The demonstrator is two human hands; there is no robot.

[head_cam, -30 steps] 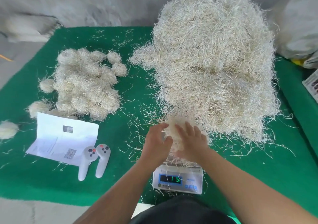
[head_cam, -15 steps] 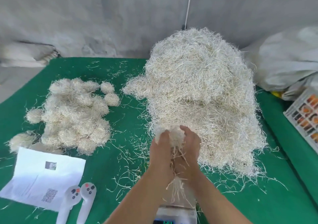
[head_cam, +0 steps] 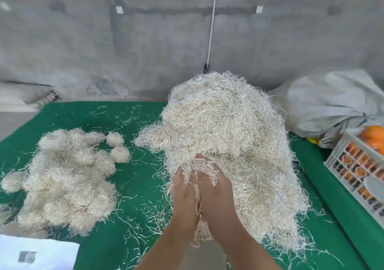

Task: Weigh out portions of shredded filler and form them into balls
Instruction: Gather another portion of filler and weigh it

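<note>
A white paper sheet [head_cam: 35,253] is seen at the near left corner of the green mat [head_cam: 133,186]. A portion of shredded filler [head_cam: 202,167] is held pressed between the left hand [head_cam: 185,195] and right hand [head_cam: 216,193], palms facing, fingers wrapped around it, strands hanging below. Formed balls [head_cam: 66,178] are piled left on the mat. The big filler heap [head_cam: 224,136] is seen just behind the hands. A white crate of oranges [head_cam: 359,166] is placed far right, a grey sack [head_cam: 328,103] behind it, a concrete wall [head_cam: 145,41] at back.
</note>
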